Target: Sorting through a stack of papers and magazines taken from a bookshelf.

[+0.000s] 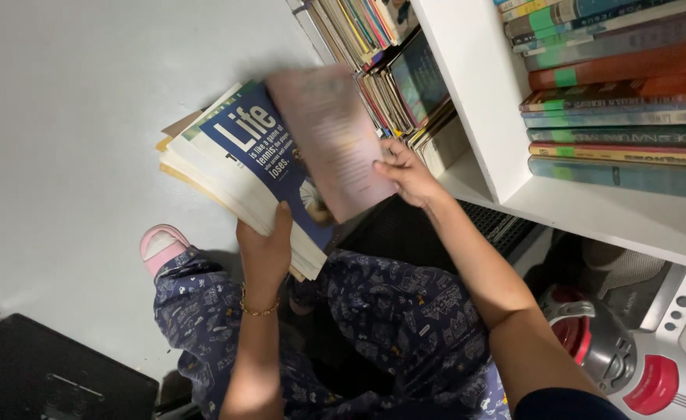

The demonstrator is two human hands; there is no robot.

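The left hand (265, 245), w/ a gold bracelet at the wrist, is being kept clamped on the lower edge of a stack of magazines (238, 175), thumb on top and fingers hidden beneath; the stack is being held tilted above the knees, its top cover blue w/ white lettering. The right hand (406, 175) is being pressed, fingers spread, against the right edge of a pink booklet (331, 140), which is blurred and is being held partly over the blue cover, so the booklet is lying between both hands, just right of the left thumb. Underneath, legs in dark blue patterned trousers (389, 327) are being folded on a pale grey floor (63, 140), w/ a pink slipper (160, 245) near the stack's lower left. Beyond the right hand, a white bookshelf (475, 101) is being crowded w/ upright books (374, 47) in the left bay and stacked books (623, 101) lying flat at right. A red-and-silver portable stereo (638, 350) is being kept bottom right, a dark flat case (40, 373) bottom left.
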